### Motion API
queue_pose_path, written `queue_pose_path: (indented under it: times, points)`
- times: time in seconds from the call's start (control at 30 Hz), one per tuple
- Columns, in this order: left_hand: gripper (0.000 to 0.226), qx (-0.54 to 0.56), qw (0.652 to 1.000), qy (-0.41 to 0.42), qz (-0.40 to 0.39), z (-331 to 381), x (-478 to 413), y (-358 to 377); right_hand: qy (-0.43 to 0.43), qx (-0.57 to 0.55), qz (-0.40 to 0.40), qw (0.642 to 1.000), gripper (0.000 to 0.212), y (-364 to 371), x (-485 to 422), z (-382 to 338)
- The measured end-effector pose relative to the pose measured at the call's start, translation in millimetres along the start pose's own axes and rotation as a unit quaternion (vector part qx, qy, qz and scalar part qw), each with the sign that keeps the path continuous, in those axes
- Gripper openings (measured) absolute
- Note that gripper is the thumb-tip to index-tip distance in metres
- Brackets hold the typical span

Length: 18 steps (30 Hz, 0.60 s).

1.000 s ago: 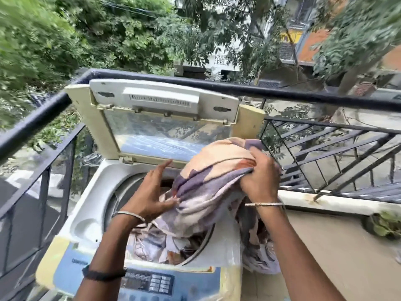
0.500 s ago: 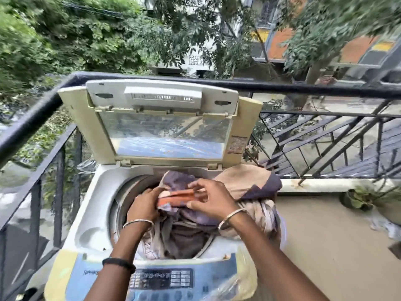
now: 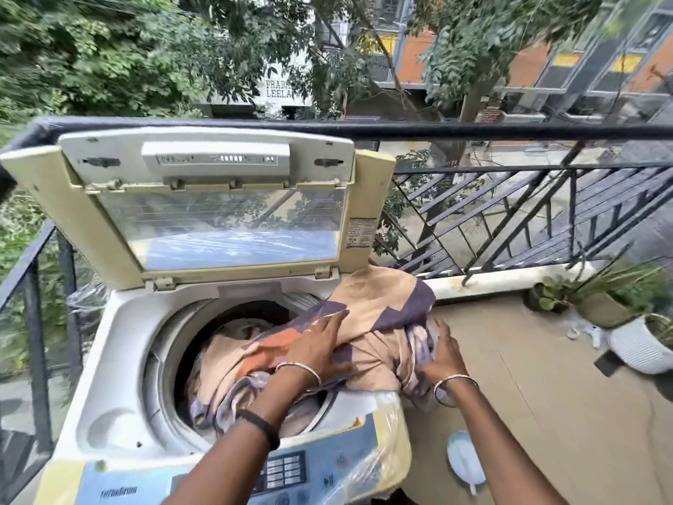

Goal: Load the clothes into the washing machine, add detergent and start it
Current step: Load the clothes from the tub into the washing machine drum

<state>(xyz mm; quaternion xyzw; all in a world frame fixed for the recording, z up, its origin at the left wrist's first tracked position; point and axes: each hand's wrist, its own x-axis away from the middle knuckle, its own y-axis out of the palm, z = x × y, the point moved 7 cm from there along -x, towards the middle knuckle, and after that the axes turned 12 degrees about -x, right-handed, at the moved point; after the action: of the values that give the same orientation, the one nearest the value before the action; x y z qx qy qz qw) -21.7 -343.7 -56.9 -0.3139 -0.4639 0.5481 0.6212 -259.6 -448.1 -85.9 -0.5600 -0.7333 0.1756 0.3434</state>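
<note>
Tan-and-purple cloth (image 3: 378, 304) overhangs the washing machine (image 3: 120, 359) at its right rim. The left hand (image 3: 317, 346) presses flat and the right hand (image 3: 442, 355) grips the overhang. Releasing it risks slippage to the floor.

Both forearms reach forward from the bottom edge, bare, roughly parallel, the left one angled a little to the right. The left hand (image 3: 317, 346) lies palm down on the cloth (image 3: 378, 304), fingers straight and slightly spread, pressing flat. A thin bangle (image 3: 299, 369) circles its wrist and a black band (image 3: 261, 428) sits lower on the forearm. The right hand (image 3: 442, 355) is just beside it, back upward, fingers bent against the cloth's side with the tips buried in the folds; whether it grips cannot be told. Its wrist carries a bangle too.
</note>
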Motion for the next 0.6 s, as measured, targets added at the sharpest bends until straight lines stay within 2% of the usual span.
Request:
queue_pose_path:
  times: [0.07, 0.1, 0.13, 0.17, 0.23, 0.33, 0.4, 0.5, 0.6]
  points:
    - [0.107, -0.018, 1.000, 0.003, -0.018, 7, -9, 12, 0.019, 0.038, -0.068, 0.997, 0.139, 20, -14, 23]
    - [0.108, -0.031, 0.999, -0.011, -0.027, 6, -12, 18, 0.022, 0.045, -0.087, 0.995, 0.152, 28, -24, 36]
    - [0.104, -0.039, 0.998, -0.030, -0.031, 6, -13, 21, 0.031, 0.033, -0.110, 0.993, 0.156, 34, -29, 39]
    - [0.096, -0.043, 0.997, -0.050, -0.029, 5, -14, 23, 0.042, 0.014, -0.123, 0.991, 0.152, 38, -26, 33]
    - [0.074, -0.046, 0.996, -0.071, -0.007, 3, -18, 24, 0.043, -0.020, -0.123, 0.991, 0.118, 42, -22, 16]
    - [0.046, -0.038, 0.995, -0.092, 0.026, -6, -17, 24, 0.021, -0.124, -0.036, 0.991, 0.062, 35, -20, -1]
    - [0.035, -0.020, 0.992, -0.109, 0.059, -12, -15, 20, -0.002, -0.143, 0.017, 0.990, 0.030, 21, -17, -18]
    - [0.018, -0.006, 0.983, -0.134, 0.122, -19, -5, -5, -0.065, -0.165, 0.030, 0.984, 0.015, 1, -13, -54]
    - [0.008, 0.033, 0.963, -0.170, 0.205, -34, 13, -43, -0.149, -0.125, 0.056, 0.979, 0.018, -10, -16, -91]
